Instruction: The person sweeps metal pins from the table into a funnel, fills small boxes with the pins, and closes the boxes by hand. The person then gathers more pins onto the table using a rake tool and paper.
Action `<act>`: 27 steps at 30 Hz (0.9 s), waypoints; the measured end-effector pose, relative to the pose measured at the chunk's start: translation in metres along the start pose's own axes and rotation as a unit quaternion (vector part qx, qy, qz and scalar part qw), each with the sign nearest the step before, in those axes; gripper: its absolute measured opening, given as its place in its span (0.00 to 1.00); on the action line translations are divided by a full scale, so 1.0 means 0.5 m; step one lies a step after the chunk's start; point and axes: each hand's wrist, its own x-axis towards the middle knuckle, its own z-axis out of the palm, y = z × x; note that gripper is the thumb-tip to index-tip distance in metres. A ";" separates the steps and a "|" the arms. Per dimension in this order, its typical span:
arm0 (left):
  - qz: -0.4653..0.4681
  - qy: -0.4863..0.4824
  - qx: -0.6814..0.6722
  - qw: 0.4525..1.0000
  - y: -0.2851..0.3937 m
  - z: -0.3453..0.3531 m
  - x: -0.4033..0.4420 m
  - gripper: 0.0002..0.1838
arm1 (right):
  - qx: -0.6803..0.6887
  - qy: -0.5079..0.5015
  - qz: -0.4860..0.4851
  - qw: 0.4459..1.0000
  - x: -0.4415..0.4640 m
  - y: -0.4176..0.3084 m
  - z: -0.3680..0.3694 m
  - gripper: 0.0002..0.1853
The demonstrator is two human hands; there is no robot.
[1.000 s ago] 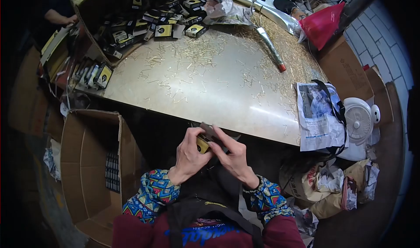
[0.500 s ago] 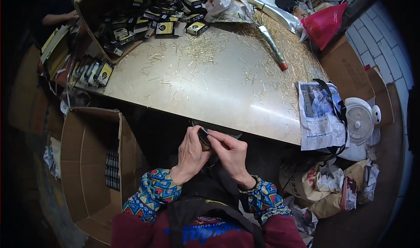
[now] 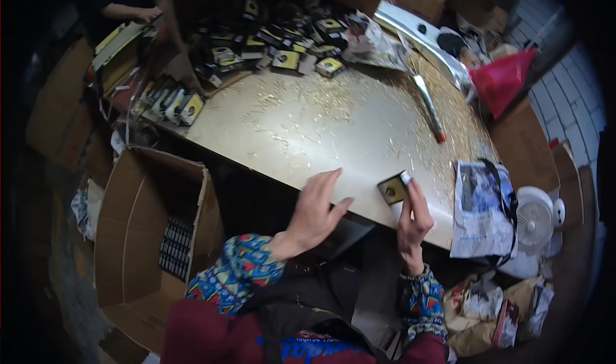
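Over the front edge of the metal tabletop (image 3: 256, 149), my right hand (image 3: 415, 220) grips a small black-and-yellow box (image 3: 390, 189) between thumb and fingers, with its yellow face showing. My left hand (image 3: 313, 211) is apart from the box, its thumb spread from the fingers and nothing in it. Small bent gold-coloured wires (image 3: 333, 101) lie scattered over the tabletop. Many similar boxes (image 3: 285, 60) are heaped at its back left.
An open cardboard carton (image 3: 109, 236) with dark packs (image 3: 174, 245) stands at my left. Newspaper (image 3: 478, 210), a white fan (image 3: 534, 220) and a pink bag (image 3: 504, 78) are at right. A tube with a red end (image 3: 428, 107) lies behind. Another person's hand (image 3: 144, 14) shows at upper left.
My hands were together around a small dark object near my lap. Now they are apart: the left has opened, the right has moved right and forward with the box. The view has shifted.
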 end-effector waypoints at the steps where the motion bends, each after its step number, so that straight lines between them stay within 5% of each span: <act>1: 0.006 0.010 -0.008 1.000 -0.001 0.024 0.026 0.32 | 0.085 -0.014 0.037 0.996 0.004 -0.013 0.024 0.15; 4: -0.034 -0.017 -0.096 0.995 -0.009 0.056 0.076 0.25 | 0.254 -0.046 0.151 0.954 0.002 -0.101 0.102 0.14; 7: 0.012 0.037 0.160 0.986 -0.083 -0.071 0.111 0.15 | 0.234 -0.144 0.119 0.954 0.033 -0.098 0.127 0.13; 10: -0.053 0.106 0.497 0.860 -0.192 -0.247 0.143 0.24 | 0.081 -0.195 -0.087 0.974 0.070 -0.071 0.158 0.13; 15: 0.085 0.028 0.425 0.901 -0.281 -0.268 0.295 0.32 | -0.090 -0.156 -0.227 0.957 0.222 -0.026 0.329 0.19; 18: 0.170 0.006 0.475 0.863 -0.371 -0.198 0.427 0.31 | -0.114 -0.228 -0.192 0.948 0.234 0.021 0.356 0.18; 22: 0.073 -0.131 0.505 0.850 -0.371 -0.150 0.536 0.31 | -0.131 -0.248 -0.203 0.938 0.190 0.047 0.204 0.17; 27: 0.106 -0.142 0.483 0.857 -0.351 -0.157 0.566 0.34 | -0.203 -0.206 -0.025 0.957 0.127 0.154 0.099 0.24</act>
